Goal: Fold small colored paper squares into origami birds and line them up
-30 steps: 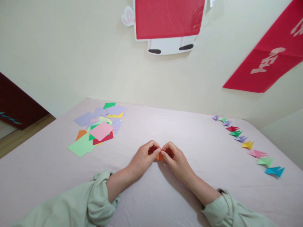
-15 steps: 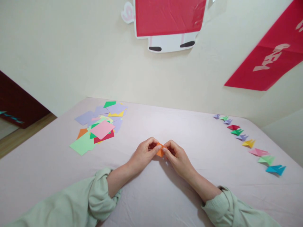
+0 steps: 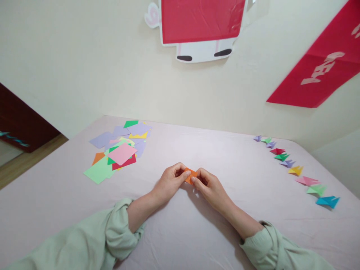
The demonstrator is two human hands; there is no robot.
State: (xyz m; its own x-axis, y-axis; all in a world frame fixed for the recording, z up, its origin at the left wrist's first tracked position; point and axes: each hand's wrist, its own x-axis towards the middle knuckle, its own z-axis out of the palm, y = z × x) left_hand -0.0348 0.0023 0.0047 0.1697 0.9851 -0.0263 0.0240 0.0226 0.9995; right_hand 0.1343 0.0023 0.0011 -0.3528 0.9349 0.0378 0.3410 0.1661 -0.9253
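A small folded piece of orange paper [image 3: 191, 176] is held between my two hands, a little above the pale table cover. My left hand [image 3: 171, 184] pinches its left side, thumb on top and curled fingers behind. On its right side my right hand [image 3: 210, 187] grips it the same way, the thumb lying on the paper's face. My fingers hide parts of the paper's edges, so its full folded form cannot be made out.
To the left lies a loose pile of coloured paper sheets [image 3: 97, 170], a pink sheet [image 3: 122, 154] on top. Along the right side runs a row of several folded paper figures, the nearest a blue figure [image 3: 327, 202]. A wall [image 3: 84, 67] with red decorations rises behind the covered table [image 3: 180, 232].
The orange paper now shows a wider, flatter face between my thumbs. My right thumb has shifted slightly down and my hands are a touch further apart.
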